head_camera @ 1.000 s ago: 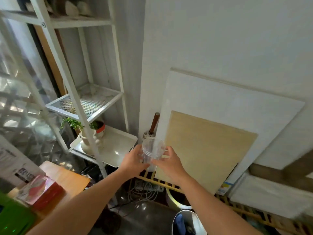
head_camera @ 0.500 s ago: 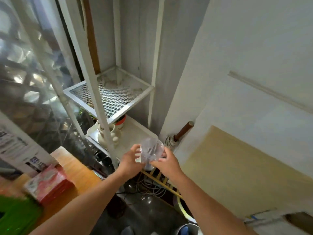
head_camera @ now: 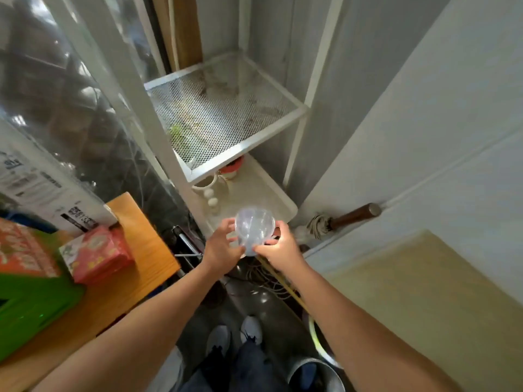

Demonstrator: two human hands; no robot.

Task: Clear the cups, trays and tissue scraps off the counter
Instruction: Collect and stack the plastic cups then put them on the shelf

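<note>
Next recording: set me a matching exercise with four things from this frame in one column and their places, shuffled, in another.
Things:
1. clear plastic cup
2. red packet
3. mesh shelf
4. brown handle

Places:
A. leaning against the white wall on the right
B. held between the left hand and the right hand
C. lying on the wooden counter
D. on the white rack, above the white tray

Pairs: 1-B, 2-C, 3-D, 4-A

White mesh shelf (head_camera: 223, 114) above potted plant (head_camera: 230, 168); red packet (head_camera: 99, 254) on wooden table (head_camera: 127, 284).
</note>
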